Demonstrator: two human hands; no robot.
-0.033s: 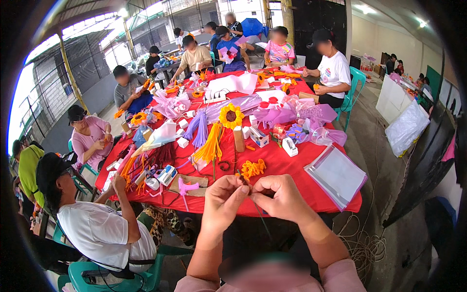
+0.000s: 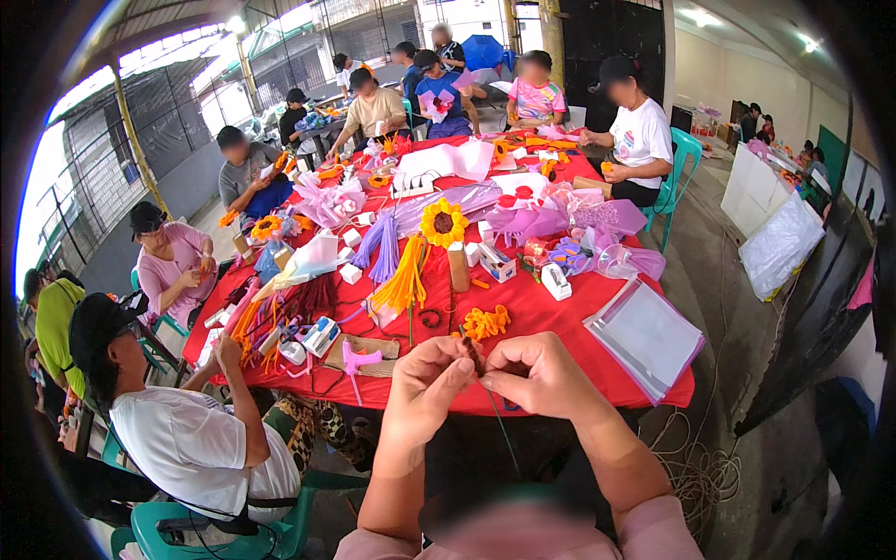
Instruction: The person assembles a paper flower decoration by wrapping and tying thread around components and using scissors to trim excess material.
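Just over the near edge of the table, my left hand (image 2: 429, 381) and my right hand (image 2: 537, 378) meet fingertip to fingertip. Between them they pinch a short brown fuzzy pipe cleaner (image 2: 474, 354), partly hidden by the fingers. A thin green stem (image 2: 505, 432) hangs below the fingers; whether it joins the brown piece is hidden. Just beyond my fingertips lies an orange fuzzy flower piece (image 2: 486, 323). Farther off are a dark brown curl (image 2: 429, 318), a bundle of orange pipe cleaners (image 2: 404, 280) and a finished-looking sunflower (image 2: 443, 223).
On the red-covered table (image 2: 551, 322), a pink glue gun (image 2: 360, 358) rests left of my hands on cardboard. Clear plastic sheets (image 2: 646, 341) lie at the right. A person in a white shirt (image 2: 201, 434) sits close at my left; several others work around the table. Coiled cable (image 2: 695, 471) lies on the floor.
My fingers have shifted slightly, and more of the brown pipe cleaner shows between them. More of the green stem shows below the hands.
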